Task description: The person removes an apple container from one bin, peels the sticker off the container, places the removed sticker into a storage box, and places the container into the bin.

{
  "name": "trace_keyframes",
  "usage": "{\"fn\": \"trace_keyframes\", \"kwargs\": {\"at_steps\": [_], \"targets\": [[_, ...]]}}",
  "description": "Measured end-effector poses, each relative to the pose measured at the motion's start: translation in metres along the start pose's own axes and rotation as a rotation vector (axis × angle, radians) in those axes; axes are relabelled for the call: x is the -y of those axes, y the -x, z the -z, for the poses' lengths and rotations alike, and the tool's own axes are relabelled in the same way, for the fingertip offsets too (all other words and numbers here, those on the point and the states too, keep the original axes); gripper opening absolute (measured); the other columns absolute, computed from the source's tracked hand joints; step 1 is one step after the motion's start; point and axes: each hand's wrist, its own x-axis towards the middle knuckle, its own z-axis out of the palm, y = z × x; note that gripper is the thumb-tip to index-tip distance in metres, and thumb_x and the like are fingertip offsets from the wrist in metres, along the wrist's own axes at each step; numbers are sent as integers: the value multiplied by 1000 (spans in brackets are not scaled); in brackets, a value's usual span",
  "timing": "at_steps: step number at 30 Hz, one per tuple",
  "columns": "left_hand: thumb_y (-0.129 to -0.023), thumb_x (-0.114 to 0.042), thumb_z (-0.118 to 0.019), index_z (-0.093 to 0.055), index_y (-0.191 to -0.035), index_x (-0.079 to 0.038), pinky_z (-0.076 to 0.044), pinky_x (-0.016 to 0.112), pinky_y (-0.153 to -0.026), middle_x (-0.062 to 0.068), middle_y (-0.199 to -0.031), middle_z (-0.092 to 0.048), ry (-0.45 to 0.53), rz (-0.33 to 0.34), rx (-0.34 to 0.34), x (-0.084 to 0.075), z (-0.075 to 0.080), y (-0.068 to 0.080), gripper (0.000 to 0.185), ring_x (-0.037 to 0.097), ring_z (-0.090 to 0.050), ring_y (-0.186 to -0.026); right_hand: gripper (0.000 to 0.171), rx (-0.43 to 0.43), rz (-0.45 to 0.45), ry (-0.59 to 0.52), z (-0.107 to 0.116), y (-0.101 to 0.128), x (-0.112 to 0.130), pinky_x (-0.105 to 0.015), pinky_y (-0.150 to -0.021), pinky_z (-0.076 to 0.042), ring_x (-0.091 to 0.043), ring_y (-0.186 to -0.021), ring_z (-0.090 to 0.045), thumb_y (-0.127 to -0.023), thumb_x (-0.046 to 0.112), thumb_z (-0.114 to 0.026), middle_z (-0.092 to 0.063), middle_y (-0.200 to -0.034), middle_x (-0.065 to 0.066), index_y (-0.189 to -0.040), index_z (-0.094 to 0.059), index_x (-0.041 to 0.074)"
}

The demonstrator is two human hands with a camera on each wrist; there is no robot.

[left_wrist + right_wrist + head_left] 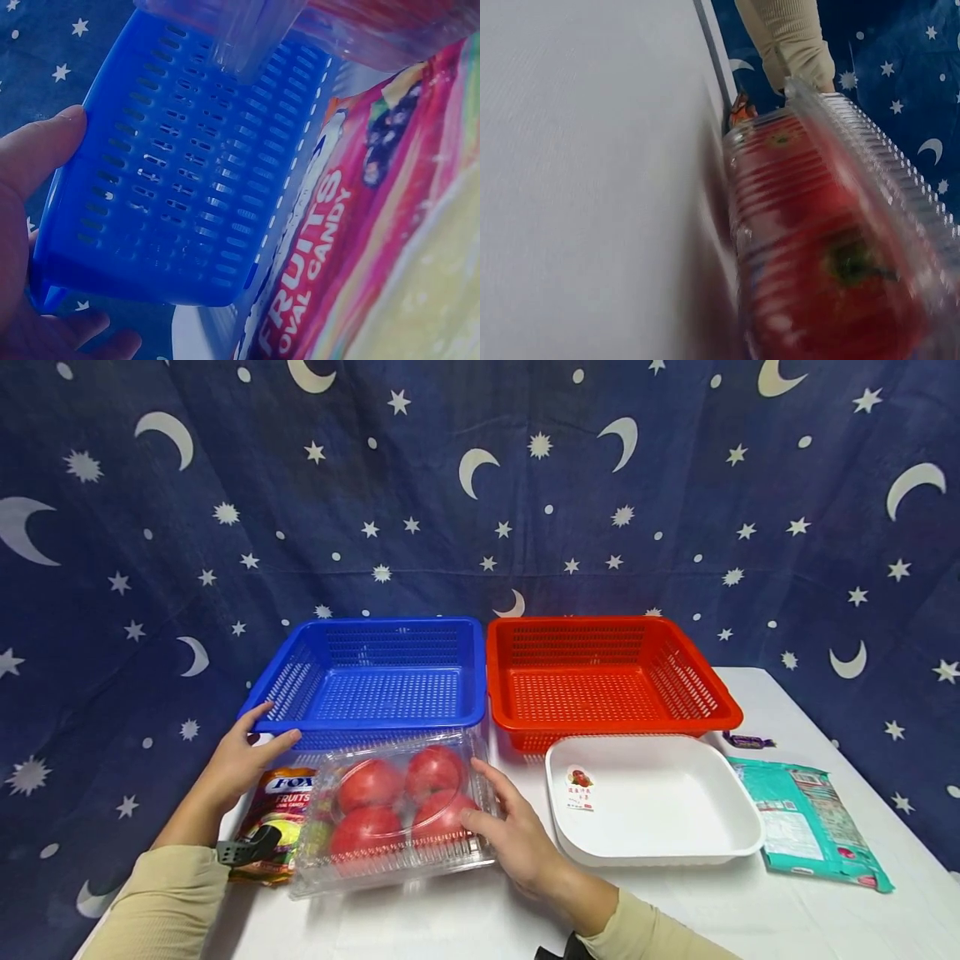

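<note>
A clear plastic clamshell box [405,868] of red tomatoes [367,831] sits in front of the blue basket [375,724], its lid down. At the box's right end, my right hand [517,839] holds it, thumb over the lid and index finger along the side. The right wrist view shows the ribbed side of the box close up, with the hand out of frame. My left hand [243,760] has its fingers spread at the basket's front left corner, fingertips right at the rim. Under that forearm lies a candy bag [277,810], partly hidden by the box.
A red basket [615,727] stands beside the blue one. In front of it is a white tray [667,802] with a small label. On the right lie a teal packet [810,822] and a small purple-wrapped sweet [748,741]. A starry blue cloth [420,527] hangs behind the table.
</note>
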Motion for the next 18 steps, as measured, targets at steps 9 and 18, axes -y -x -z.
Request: {"fn": "trace_keyframes", "kwargs": {"at_steps": [9,18], "targets": [[-100,-40,-60,-2,-160,-4,-34,70,-102,41,-154,-12,3,-15,2,3,0,-1,91,63,-25,-135,62,-68,-22,-14,-3,1,-3,-36,-99,-40,-33,-125,-43,-86,1,-54,-41,-150,-22,-148,-48,4],[-101,-49,-53,-12,-159,-2,-33,67,-105,41,-150,-25,13,29,-108,-3,-7,-4,86,57,-36,-132,58,-76,-9,-17,5,12,9,-30,-80,-49,-22,-96,-56,-84,-1,-55,-52,-133,-26,-143,-52,0]]}}
